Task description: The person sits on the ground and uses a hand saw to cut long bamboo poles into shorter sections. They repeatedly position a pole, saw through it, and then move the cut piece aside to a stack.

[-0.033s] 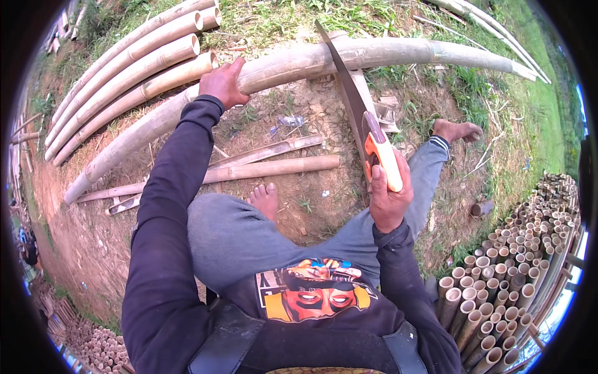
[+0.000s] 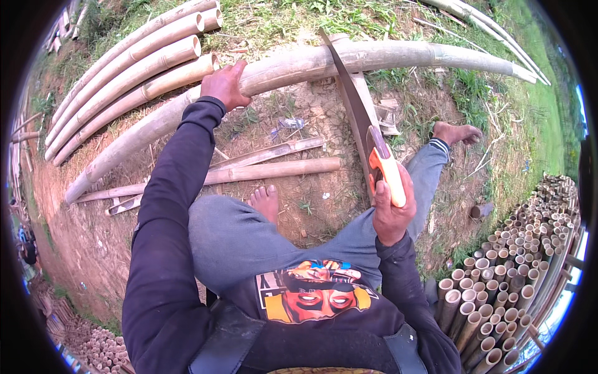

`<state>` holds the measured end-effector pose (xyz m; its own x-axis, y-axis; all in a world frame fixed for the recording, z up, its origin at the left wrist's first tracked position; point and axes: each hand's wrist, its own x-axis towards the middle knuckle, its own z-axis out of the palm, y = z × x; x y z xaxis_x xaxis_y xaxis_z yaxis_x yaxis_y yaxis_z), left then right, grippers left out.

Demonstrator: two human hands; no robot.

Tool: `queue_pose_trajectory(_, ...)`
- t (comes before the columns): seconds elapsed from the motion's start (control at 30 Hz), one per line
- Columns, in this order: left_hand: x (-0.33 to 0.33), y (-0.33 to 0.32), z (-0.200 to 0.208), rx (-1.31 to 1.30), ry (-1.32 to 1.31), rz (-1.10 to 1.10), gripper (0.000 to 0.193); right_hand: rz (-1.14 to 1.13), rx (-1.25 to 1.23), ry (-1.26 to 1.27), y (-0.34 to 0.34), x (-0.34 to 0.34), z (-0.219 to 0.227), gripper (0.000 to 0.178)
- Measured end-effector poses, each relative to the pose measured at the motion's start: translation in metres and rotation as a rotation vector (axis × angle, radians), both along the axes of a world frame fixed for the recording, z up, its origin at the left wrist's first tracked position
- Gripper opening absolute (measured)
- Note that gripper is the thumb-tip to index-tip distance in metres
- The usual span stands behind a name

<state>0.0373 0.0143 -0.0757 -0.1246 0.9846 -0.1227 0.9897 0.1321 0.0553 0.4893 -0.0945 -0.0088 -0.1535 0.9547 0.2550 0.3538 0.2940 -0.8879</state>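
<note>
Left hand clasps bamboo pole, thumb spread from fingers, likely steadying it. Right hand curls fingers round orange-handled saw; ahead of them, blade crosses pole, right of left fingers. Wooden support, beyond right fingertips, seemingly props pole.

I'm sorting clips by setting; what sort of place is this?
Probably an outdoor bamboo yard: a bamboo stack at right, cut poles at upper left, and a handsaw across a long pole.
</note>
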Motion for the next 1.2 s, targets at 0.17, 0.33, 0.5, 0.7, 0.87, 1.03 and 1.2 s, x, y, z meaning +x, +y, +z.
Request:
queue_pose_trajectory(0.17,-0.002,0.005,-0.003,-0.011,-0.018,-0.001,0.096,0.061,-0.092,0.229,-0.026,0.014,0.029,0.048)
queue_pose_trajectory(0.33,0.003,0.008,0.001,-0.051,-0.015,0.017,0.098,0.026,-0.124,0.178,0.150,-0.111,-0.004,0.038)
queue_pose_trajectory(0.5,0.003,0.008,0.009,-0.073,0.006,0.018,0.099,0.032,0.050,0.154,0.127,-0.091,-0.025,0.040)
queue_pose_trajectory(0.7,-0.001,0.007,-0.004,-0.025,-0.021,0.006,0.095,-0.011,-0.167,0.218,-0.035,0.001,0.014,0.046)
queue_pose_trajectory(0.87,0.001,0.009,-0.003,-0.029,-0.005,0.013,0.093,0.022,0.021,0.154,0.141,-0.106,-0.011,0.037)
queue_pose_trajectory(1.03,0.002,0.008,0.005,-0.055,-0.011,0.012,0.094,0.067,0.057,0.178,0.131,-0.093,-0.026,0.036)
queue_pose_trajectory(1.2,-0.002,0.009,-0.002,-0.045,-0.010,-0.002,0.104,0.039,-0.072,0.254,-0.032,-0.003,0.008,0.046)
